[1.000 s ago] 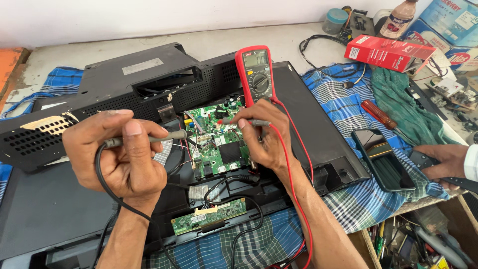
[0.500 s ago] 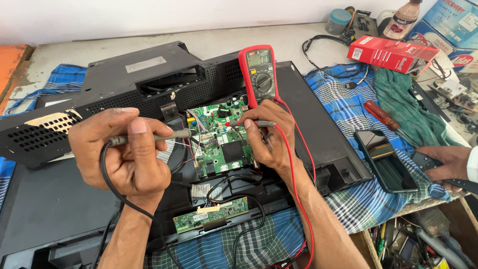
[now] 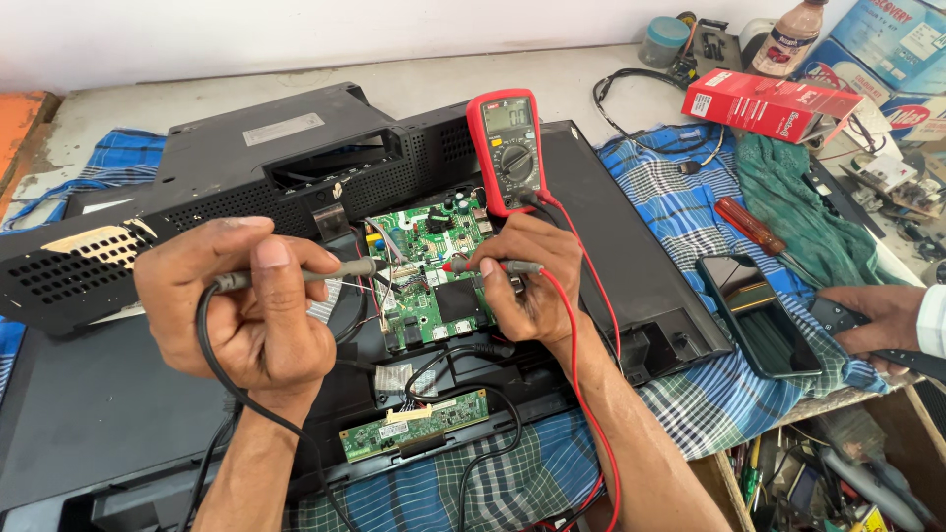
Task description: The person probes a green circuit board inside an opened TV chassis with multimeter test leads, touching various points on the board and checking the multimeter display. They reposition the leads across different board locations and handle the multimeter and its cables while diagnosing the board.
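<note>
My left hand [image 3: 246, 310] pinches a black test probe [image 3: 340, 269] whose tip points right, at the left edge of a green circuit board [image 3: 429, 271]. My right hand [image 3: 532, 286] grips a red test probe [image 3: 473, 265] with its tip on the same board. The board sits inside an opened black television back [image 3: 611, 227]. A red multimeter [image 3: 507, 148] stands just behind my right hand, its red lead running down along my right forearm. A smaller green strip board [image 3: 414, 426] lies below, joined by black cables.
A removed black back cover [image 3: 256, 163] lies at the rear left. On the checked blue cloth at right lie a red-handled screwdriver [image 3: 751, 225] and a phone [image 3: 759, 315]. Another person's hand [image 3: 872, 315] rests at the right edge. A red box [image 3: 769, 103] sits behind.
Both probes stay on the board with only small shifts. The view has tilted slightly, so everything sits a little lower in the picture.
</note>
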